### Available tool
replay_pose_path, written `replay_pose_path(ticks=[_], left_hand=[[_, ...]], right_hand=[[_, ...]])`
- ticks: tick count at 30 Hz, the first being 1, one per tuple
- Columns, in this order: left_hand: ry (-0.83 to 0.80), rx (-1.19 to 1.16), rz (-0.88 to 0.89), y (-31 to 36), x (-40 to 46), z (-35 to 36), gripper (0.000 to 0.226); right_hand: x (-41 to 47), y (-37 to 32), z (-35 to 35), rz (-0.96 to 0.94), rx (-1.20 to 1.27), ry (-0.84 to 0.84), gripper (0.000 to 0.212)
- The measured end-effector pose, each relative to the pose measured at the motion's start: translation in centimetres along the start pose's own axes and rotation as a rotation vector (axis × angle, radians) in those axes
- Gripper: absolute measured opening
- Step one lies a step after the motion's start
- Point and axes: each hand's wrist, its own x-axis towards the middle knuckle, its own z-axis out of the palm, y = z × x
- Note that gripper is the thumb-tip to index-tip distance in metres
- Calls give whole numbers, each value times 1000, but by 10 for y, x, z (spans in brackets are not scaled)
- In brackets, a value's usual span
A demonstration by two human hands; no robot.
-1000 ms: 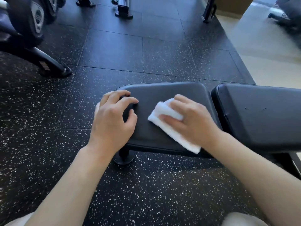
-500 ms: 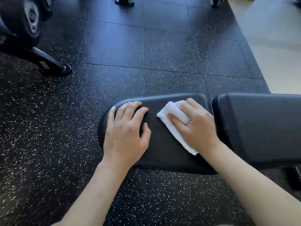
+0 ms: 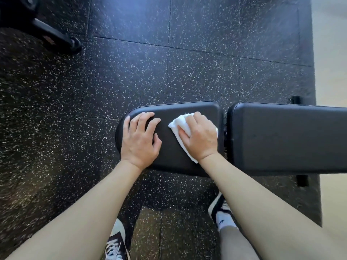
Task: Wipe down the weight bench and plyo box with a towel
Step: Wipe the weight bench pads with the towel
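The person is leaning further over the black padded weight bench than a second ago, so now we look almost straight down and can see two feet on the black speckled rubber floor. One black and white sneaker is on the left and one black sneaker with a white sock is on the right.

The right hand has slid the folded white towel across the small seat pad. A second ago the towel was near the middle of the pad. Now it sits at the right end, just beside the gap before the long back pad. The right hand presses down on the towel with its fingers bent over it, holding it flat on the pad.

The left hand has changed too. A second ago its fingers were hooked on the left edge of the pad. Now it lies flat on the left part of the seat pad, fingers spread and holding nothing. It looks like it is steadying the person.

I think this means the seat pad is mostly wiped. The long back pad on the right looks like the next part to do. The plyo box is not in sight, so that job is likely yet to come.

A black metal leg of another gym machine sits on the floor at the far left.
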Motion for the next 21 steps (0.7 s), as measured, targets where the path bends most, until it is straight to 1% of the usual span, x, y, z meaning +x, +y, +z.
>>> replay_pose_path(ticks=[5,7,9,10,12,14,18,21], left_hand=[[-27,46,-8,7,6,0,47],[-48,77,-20,10,9,-1,48],[-65,111,-35,10,7,0,48],[-72,123,-41,10,4,2,47],[-78,135,-63,15,-1,5,47],[-70,131,-120,24,-1,8,48],[-46,54,-271,43,-2,13,54],[-43,21,-255,44,-9,16,59]], right_hand=[[5,8,-5,6,106,-20,23],[11,15,-13,-41,198,-63,26],[23,40,-20,-90,227,-119,25],[31,56,-23,-88,213,-121,22],[49,91,-23,-11,180,-123,19],[66,110,-17,63,183,-150,24],[79,102,-10,61,129,-194,34],[79,67,-9,85,97,-186,37]])
